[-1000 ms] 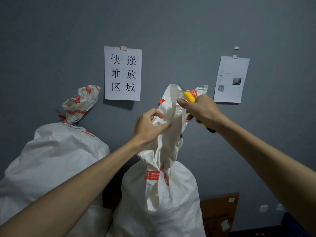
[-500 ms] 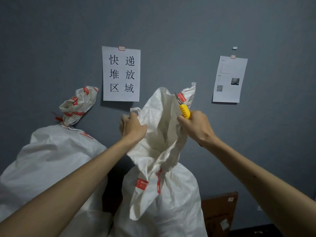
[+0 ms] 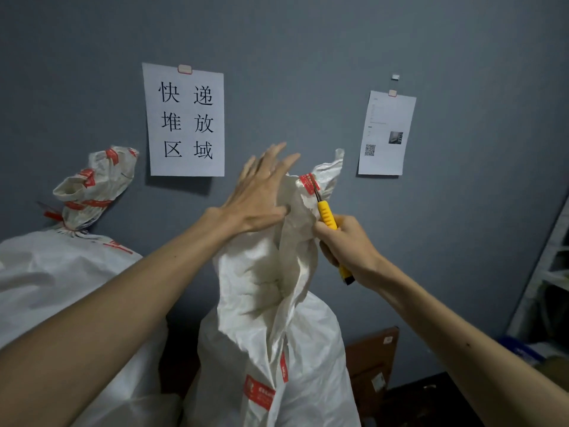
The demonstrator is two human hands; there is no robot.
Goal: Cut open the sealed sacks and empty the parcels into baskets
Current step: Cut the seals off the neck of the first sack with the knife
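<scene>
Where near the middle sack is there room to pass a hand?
Free: between middle sack and tied sack, low down; right of the middle sack, above the cardboard box. Crowded: that sack's neck, with left hand, right hand, utility knife.

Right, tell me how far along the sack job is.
Done: nothing finished; no parcels are out. In hand: the right hand grips the yellow knife, blade at the red tape on the middle sack, while the open left hand lies against its neck. Left: the second sack is tied shut; both need emptying.
</scene>
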